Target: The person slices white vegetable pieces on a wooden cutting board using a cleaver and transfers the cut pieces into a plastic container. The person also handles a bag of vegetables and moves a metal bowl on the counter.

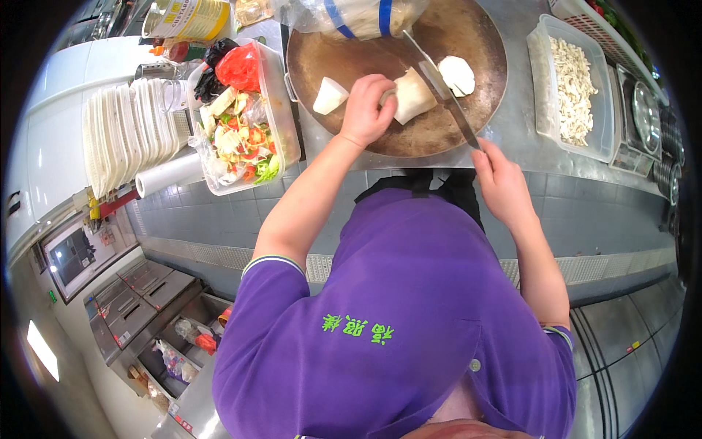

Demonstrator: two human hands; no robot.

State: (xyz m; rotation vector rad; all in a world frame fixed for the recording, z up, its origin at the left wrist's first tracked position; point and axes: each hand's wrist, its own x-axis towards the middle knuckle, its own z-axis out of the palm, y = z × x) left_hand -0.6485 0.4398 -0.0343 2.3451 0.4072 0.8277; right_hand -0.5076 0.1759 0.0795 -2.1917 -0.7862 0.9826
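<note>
On a round wooden chopping board (417, 140), my left hand (368, 107) rests against the near-left end of a thick pale vegetable or mushroom stem (414, 97), steadying it. My right hand (498, 174) grips a kitchen knife (447, 93) by its handle; the blade lies at a slant along the right end of the pale piece. Right of the blade is a white cut slice (457, 76). Left of my left hand sits another white chunk (330, 95). A clear plastic bag with blue bands (359, 16) holds something pale at the board's far edge.
A plastic tub of vegetable scraps and bags (285, 137) stands left of the board, beside stacked white baskets (129, 131) and a white roll (170, 174). At right, a clear container (606, 110) holds pale sliced pieces, next to a scale (630, 159). An opened can (189, 19) stands far left.
</note>
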